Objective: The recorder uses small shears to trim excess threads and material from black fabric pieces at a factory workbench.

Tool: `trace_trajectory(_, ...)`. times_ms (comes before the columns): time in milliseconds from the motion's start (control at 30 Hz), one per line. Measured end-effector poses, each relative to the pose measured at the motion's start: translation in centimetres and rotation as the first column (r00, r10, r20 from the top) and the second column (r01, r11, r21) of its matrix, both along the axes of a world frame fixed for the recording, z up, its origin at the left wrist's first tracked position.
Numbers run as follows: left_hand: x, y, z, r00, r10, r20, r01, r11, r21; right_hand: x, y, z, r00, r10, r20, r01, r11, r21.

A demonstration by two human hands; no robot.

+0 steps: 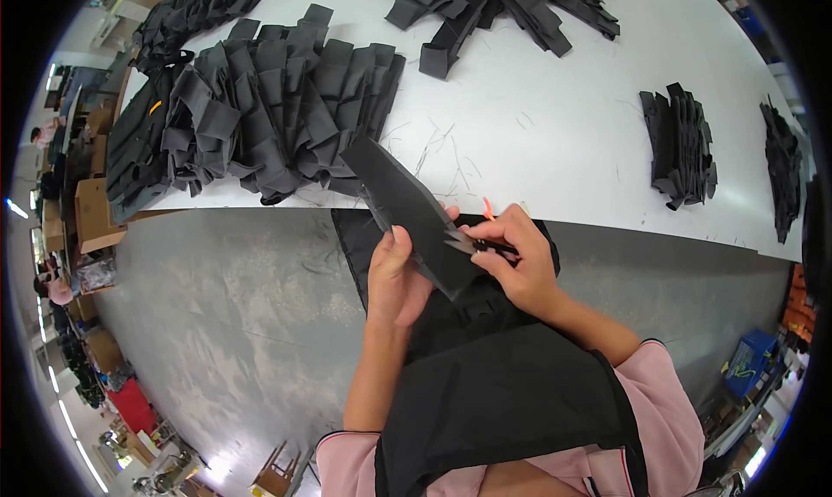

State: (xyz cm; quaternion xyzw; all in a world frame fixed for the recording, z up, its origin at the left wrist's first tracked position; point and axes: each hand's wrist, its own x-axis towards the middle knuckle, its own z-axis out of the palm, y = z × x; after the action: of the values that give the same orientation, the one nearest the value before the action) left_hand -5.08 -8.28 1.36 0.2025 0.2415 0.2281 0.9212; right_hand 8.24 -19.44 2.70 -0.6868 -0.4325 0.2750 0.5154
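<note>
L. hand point(399, 276): approx. centre; closed on a dk-grey fabric strip point(406, 207), thumb at near edge, fingers behind.
R. hand point(524, 259): just R. of centre; closed round small snips point(461, 241) w/ silver blades, blk handle.
Strip posn.: centre of frame, aslant from upper L. to lower R., betw. the hands.
Snip tips: over strip's lower R. part; contact w/ fabric can't be told.
Orange piece point(489, 208): small, just above R. hand; kind unclear.
White table point(555, 142): spans upper frame.
Loose threads point(433, 155): scattered on tabletop, upper centre.
Large pile point(286, 107): overlapping dk strips, upper L.
Loose heap point(511, 12): crossed dk strips, top centre.
Inner bundle point(680, 146): dk strips, upper R.
Outer bundle point(782, 172): same kind, nr R. rim.
Blk apron point(511, 393): lower centre, over pink top point(663, 402).
Grey floor point(234, 298): L. of apron.
Cardboard box point(97, 215): far L.
Blue crate point(750, 363): lower R.
</note>
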Motion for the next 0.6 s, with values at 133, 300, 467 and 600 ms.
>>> trace_trajectory(133, 0.3, 0.2, -0.1, 0.993, 0.064, 0.097, -0.061, 0.997, -0.041, 0.0, -1.2, 0.5, 0.989, -0.026, 0.147, 0.026, 1.0, 0.004)
trace_trajectory(300, -0.2, -0.1, -0.6, 0.99, 0.026, 0.138, -0.022, 0.999, -0.033, 0.3, 0.3, 1.3, 0.956, 0.031, 0.293, -0.058, 0.995, 0.084)
trace_trajectory(467, -0.4, -0.5, -0.2, 0.993, 0.054, 0.108, -0.049, 0.997, -0.052, 0.4, 1.2, 1.3, 0.92, 0.074, 0.385, -0.136, 0.981, 0.135)
trace_trajectory(600, -0.6, -0.5, -0.5, 0.994, 0.06, 0.092, -0.052, 0.995, -0.083, 0.3, 1.3, 1.0, 0.861, 0.088, 0.501, -0.175, 0.976, 0.129)
